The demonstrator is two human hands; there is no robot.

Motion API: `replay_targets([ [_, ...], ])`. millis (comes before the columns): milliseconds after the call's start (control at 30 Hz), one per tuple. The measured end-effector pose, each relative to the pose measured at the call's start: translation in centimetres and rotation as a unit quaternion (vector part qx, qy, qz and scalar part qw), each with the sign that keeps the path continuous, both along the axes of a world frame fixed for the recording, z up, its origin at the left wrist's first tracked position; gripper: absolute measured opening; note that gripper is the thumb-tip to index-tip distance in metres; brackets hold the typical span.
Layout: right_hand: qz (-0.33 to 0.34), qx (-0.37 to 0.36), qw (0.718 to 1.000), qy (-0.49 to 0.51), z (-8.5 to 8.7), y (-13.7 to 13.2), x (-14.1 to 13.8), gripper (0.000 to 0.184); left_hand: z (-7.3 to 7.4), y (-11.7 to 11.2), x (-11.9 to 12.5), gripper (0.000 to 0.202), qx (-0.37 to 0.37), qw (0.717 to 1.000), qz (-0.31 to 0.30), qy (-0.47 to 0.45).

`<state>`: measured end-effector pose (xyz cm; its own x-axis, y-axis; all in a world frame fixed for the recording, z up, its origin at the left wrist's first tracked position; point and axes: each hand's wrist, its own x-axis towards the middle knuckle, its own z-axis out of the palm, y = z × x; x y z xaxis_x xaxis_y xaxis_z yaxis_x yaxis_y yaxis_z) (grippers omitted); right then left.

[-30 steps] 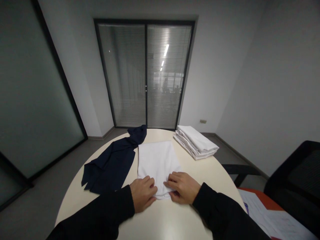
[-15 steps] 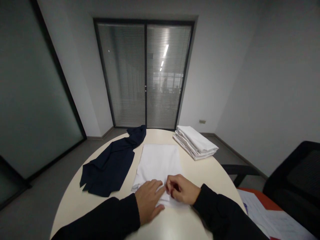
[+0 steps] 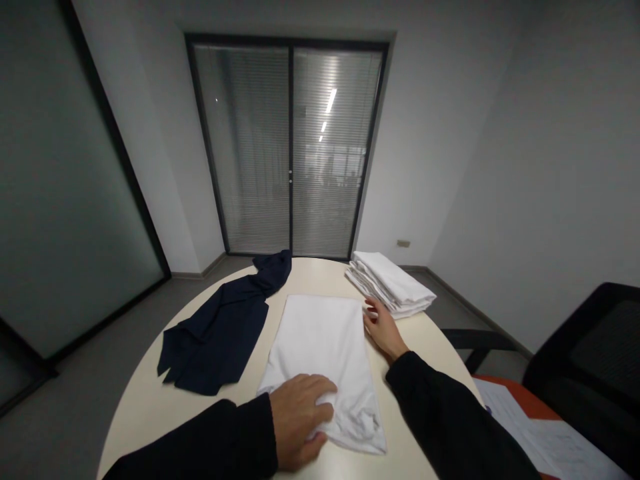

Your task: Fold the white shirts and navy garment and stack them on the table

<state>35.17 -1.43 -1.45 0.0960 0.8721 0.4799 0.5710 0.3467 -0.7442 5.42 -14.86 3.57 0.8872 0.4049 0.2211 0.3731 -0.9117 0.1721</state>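
Observation:
A folded white cloth [image 3: 320,340] lies flat in front of me, its near right corner creased and rumpled. My left hand [image 3: 303,417] rests on the near part of it with fingers apart and slightly bent, hiding the near left portion. Beside the cloth's far right corner is my right hand [image 3: 384,330], fingers loosely curved and apart; whether the fingertips touch the edge cannot be made out. Just beyond that hand sits a stack of folded white cloths [image 3: 393,283]. To the left is a crumpled navy garment [image 3: 220,333].
Everything lies on a round cream table [image 3: 135,413]. At the right stand a black mesh chair [image 3: 595,353] and an orange surface [image 3: 520,400] bearing written papers [image 3: 560,440]. A glass door with blinds [image 3: 290,147] is behind the table.
My right hand has moved from the near edge out to the cloth's far right corner and loosened. The cloth's near end now stretches closer to me. My left hand has shifted slightly nearer.

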Motion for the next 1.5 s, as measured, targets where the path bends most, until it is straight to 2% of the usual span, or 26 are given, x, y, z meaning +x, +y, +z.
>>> replay_targets([
  [67, 0.036, -0.026, 0.999, 0.01, -0.5, 1.1, 0.3, 0.054, -0.1, -0.1, -0.2, 0.021, -0.015, 1.0, -0.013, -0.014],
  [167, 0.077, -0.051, 0.996, 0.016, -0.4, 2.4, 0.4, 0.054, -0.6, -0.2, -0.5, 0.026, -0.021, 1.0, 0.002, -0.008],
  [333, 0.05, -0.035, 0.998, -0.02, 0.2, 3.8, 0.2, 0.031, -1.6, -0.2, -0.6, 0.03, -0.03, 0.999, 0.005, 0.027],
  [500, 0.013, -0.042, 0.998, -0.035, 1.0, 3.5, -0.5, 0.019, -1.3, 0.0, -0.5, 0.021, -0.027, 1.0, -0.004, 0.011],
  [667, 0.119, -0.035, 0.991, -0.042, 1.9, 2.9, -1.2, 0.022, -1.0, 0.1, 0.2, 0.024, -0.006, 0.999, -0.013, 0.032],
  [800, 0.105, -0.025, 0.992, -0.062, 2.0, 2.9, -1.4, 0.017, -0.9, -0.2, 0.2, 0.024, 0.001, 0.998, -0.015, 0.058],
  [933, 0.144, -0.023, 0.988, -0.054, 1.6, 2.9, -1.2, 0.024, -0.4, 0.5, -0.8, 0.028, -0.078, 0.995, -0.057, 0.007],
  [1033, 0.161, -0.022, 0.986, -0.04, 1.3, 3.0, -0.9, 0.027, 0.2, 3.2, -1.5, 0.021, -0.174, 0.979, -0.086, -0.058],
  [1067, 0.163, -0.029, 0.986, -0.034, 1.2, 3.1, -0.8, 0.027, 0.3, 4.5, -1.7, 0.022, -0.191, 0.976, -0.064, -0.078],
  [1100, 0.168, -0.04, 0.985, -0.025, 1.0, 3.1, -0.6, 0.029, 0.4, 6.0, -1.8, 0.023, -0.183, 0.977, -0.008, -0.105],
  [1133, 0.173, -0.055, 0.983, -0.015, 0.9, 3.2, -0.5, 0.031, 0.4, 7.7, -1.9, 0.024, -0.16, 0.976, 0.063, -0.132],
  [1200, 0.17, -0.088, 0.981, 0.013, 0.6, 3.3, -0.3, 0.033, 0.1, 11.1, -2.1, 0.03, -0.126, 0.955, 0.199, -0.181],
  [1267, 0.132, -0.1, 0.985, 0.048, 0.5, 3.3, -0.2, 0.034, -0.5, 14.3, -2.3, 0.036, -0.166, 0.909, 0.304, -0.233],
  [1300, 0.105, -0.096, 0.988, 0.059, 0.6, 3.2, -0.2, 0.035, -0.8, 15.8, -2.4, 0.037, -0.205, 0.872, 0.359, -0.262],
  [1400, 0.054, -0.07, 0.995, 0.038, 0.8, 2.6, -0.6, 0.036, -1.9, 19.0, -2.7, 0.042, -0.244, 0.828, 0.416, -0.287],
  [1500, 0.09, -0.046, 0.994, -0.038, 1.0, 1.9, -1.2, 0.037, -2.7, 20.9, -3.0, 0.047, -0.285, 0.807, 0.417, -0.307],
])
